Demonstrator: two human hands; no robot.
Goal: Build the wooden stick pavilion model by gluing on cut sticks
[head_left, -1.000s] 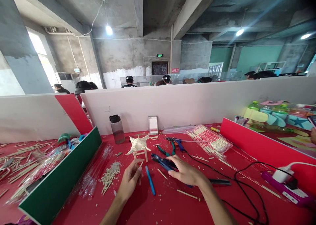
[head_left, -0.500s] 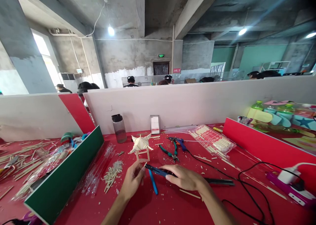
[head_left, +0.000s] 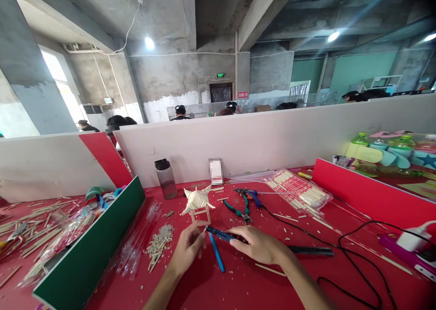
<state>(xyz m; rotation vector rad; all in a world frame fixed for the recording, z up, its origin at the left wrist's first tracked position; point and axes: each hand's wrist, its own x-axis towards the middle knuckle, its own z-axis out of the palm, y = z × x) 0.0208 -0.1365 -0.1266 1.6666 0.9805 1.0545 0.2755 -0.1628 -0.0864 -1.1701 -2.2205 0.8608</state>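
My right hand is closed round a slim dark blue knife-like tool, its tip pointing left. At that tip the thumb and fingers of my left hand are pinched together; a small pale piece seems to show there, mostly hidden. Just behind my left hand stands a little pavilion model of pale sticks, with a ribbed roof, upturned corners and legs. A blue pen-like rod lies on the red tabletop between my hands.
Green-handled pliers and a blue glue gun lie behind my right hand, its cable running right. Stick offcuts are heaped at left. A water bottle, bagged sticks, a green divider and a red divider surround them.
The whole view has shifted slightly, so things on the table appear a little farther right and lower. My hands keep the same grip at the tool's tip.
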